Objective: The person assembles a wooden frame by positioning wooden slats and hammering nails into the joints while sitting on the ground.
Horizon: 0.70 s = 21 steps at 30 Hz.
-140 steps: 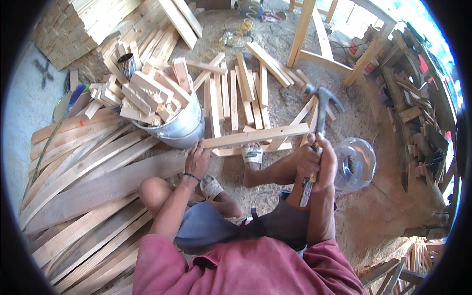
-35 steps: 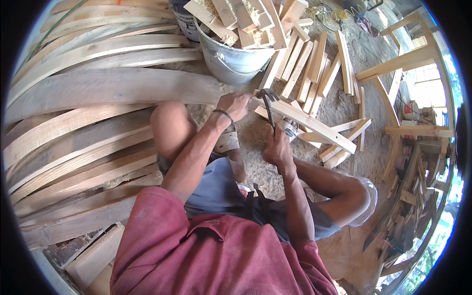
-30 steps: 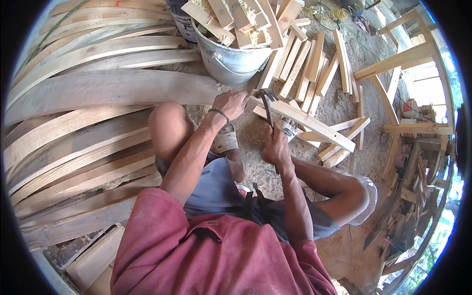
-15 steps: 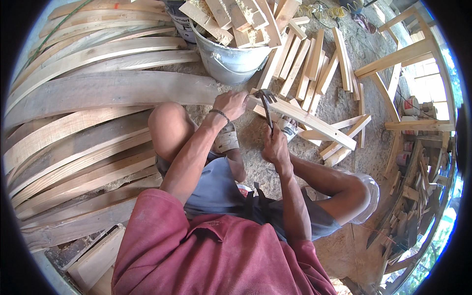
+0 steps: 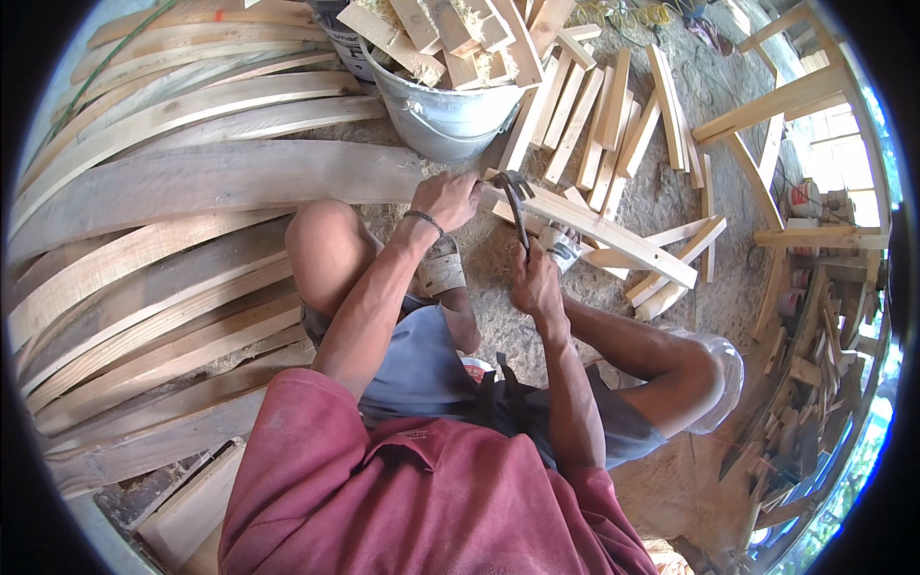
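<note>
My right hand (image 5: 537, 281) grips the handle of a dark claw hammer (image 5: 518, 203), whose head is over the left end of a pale wooden bar (image 5: 613, 237). The bar slants down to the right across other wood lying beneath it. Close by the hammer head, my left hand (image 5: 448, 199) is closed at the bar's left end. Its fingertips are pinched together, and what sits between them is too small or hidden to tell. A dark cord circles my left wrist.
Long curved planks (image 5: 220, 187) lie stacked to the left. Beyond my hands stands a grey bucket (image 5: 441, 120) filled with wood offcuts and shavings. Several cut bars (image 5: 585, 120) are spread on the floor to its right. A wooden frame (image 5: 771, 110) and scrap wood line the right side.
The whole view has shifted slightly. Both hands, the hammer and the bar keep almost the same places relative to one another.
</note>
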{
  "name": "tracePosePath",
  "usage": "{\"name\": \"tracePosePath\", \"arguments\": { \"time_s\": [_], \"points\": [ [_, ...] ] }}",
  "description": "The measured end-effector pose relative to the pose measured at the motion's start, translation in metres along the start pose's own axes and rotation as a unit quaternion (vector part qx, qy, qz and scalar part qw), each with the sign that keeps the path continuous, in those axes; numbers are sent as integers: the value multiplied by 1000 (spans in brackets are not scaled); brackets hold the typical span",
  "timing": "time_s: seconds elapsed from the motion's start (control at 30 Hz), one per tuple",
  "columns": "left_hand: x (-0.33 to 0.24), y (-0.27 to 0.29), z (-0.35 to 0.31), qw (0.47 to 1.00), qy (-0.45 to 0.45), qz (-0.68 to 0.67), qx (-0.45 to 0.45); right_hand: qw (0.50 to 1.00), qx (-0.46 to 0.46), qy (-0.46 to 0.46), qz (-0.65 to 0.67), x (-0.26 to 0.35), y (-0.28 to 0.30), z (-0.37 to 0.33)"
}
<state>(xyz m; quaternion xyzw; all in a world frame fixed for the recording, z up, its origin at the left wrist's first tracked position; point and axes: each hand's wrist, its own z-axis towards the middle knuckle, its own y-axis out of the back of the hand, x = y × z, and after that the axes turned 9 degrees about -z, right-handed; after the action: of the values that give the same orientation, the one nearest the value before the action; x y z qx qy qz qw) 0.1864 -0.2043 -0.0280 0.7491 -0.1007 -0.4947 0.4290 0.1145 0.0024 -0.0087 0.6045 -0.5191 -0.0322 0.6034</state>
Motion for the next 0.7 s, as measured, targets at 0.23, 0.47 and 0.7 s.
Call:
{"name": "tracePosePath", "arguments": {
  "time_s": [0.23,0.47,0.7],
  "points": [
    [5,-2,1,1000,-14,0,9,1000,-11,15,-2,0,-2,0],
    [8,-5,3,1000,-12,10,26,1000,10,-6,26,0,0,0],
    [8,2,6,1000,21,-3,13,999,14,-6,31,-3,0,0]
  ]
}}
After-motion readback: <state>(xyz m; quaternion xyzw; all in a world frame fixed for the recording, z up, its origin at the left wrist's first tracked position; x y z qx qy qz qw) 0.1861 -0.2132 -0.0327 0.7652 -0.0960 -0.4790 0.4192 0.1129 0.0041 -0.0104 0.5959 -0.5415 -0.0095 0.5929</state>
